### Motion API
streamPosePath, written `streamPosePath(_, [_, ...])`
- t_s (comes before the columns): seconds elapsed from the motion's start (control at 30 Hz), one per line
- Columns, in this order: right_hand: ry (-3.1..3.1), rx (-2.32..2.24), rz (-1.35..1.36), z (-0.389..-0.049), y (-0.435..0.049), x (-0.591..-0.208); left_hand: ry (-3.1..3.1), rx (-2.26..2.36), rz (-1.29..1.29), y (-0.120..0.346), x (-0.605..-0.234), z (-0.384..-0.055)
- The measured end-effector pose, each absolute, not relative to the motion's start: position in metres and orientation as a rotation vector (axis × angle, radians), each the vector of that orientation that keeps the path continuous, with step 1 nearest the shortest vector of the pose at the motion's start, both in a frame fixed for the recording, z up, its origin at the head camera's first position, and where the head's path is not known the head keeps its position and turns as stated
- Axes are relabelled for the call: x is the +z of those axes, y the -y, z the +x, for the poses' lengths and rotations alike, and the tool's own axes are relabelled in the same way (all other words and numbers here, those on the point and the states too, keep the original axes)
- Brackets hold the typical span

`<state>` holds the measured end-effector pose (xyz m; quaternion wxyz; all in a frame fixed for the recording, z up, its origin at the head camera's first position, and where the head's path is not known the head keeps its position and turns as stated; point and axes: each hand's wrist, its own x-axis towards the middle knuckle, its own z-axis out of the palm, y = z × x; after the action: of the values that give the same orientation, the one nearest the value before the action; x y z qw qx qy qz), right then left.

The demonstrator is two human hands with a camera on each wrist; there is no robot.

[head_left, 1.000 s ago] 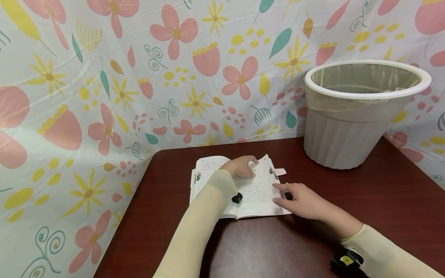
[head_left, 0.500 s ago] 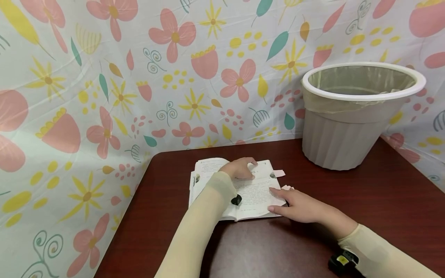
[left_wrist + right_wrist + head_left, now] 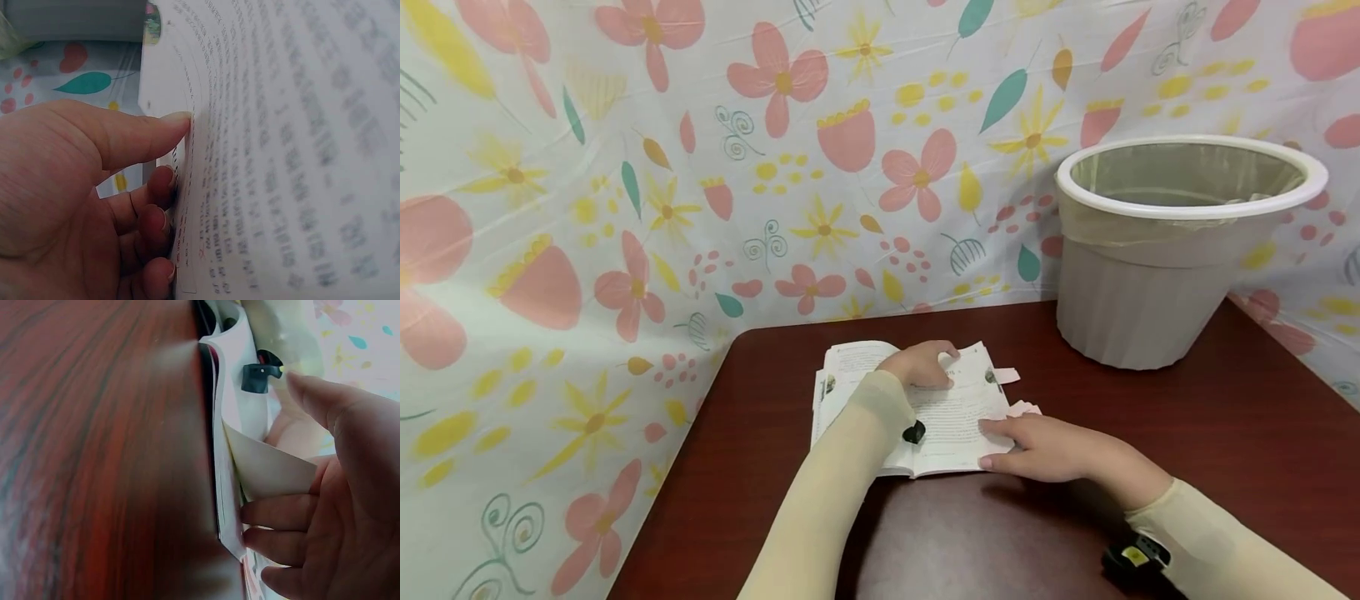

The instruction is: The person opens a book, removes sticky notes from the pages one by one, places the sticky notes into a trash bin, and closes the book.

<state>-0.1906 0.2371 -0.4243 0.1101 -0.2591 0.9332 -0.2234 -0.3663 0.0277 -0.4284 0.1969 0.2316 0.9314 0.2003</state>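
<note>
An open book point(image 3: 955, 433) with printed pages lies on the dark red table. Across it reaches my left hand point(image 3: 919, 364), its fingers spread on the upper part of the right page. In the left wrist view the thumb point(image 3: 169, 130) and fingertips touch the curved page point(image 3: 250, 150). My right hand point(image 3: 1045, 447) is at the book's lower right corner, fingers pointing left. The right wrist view has a page point(image 3: 275, 465) lifted against that hand, its index finger mostly hidden behind it. The thumb point(image 3: 312, 394) there stands apart from the page, and the other fingers touch the book's edge.
A grey waste bin point(image 3: 1142, 292) with a white rim and a clear liner stands at the back right of the table point(image 3: 1210, 433). Pale pink tabs point(image 3: 1007, 376) stick out of the book's right side. A flowered cloth point(image 3: 865, 167) hangs behind the table.
My right hand has shifted slightly left and in over the book's lower right corner. The page's right edge has drawn in, showing pink tabs beside it. My left hand keeps nearly the same place.
</note>
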Motion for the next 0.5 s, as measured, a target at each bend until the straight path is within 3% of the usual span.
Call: streamPosePath(0.5, [-2.755, -0.615, -0.806, -0.1969, -0.2398, -0.4214, -2.590, 0.552, 0.613, -0.0272, -0.4269, -0.3675])
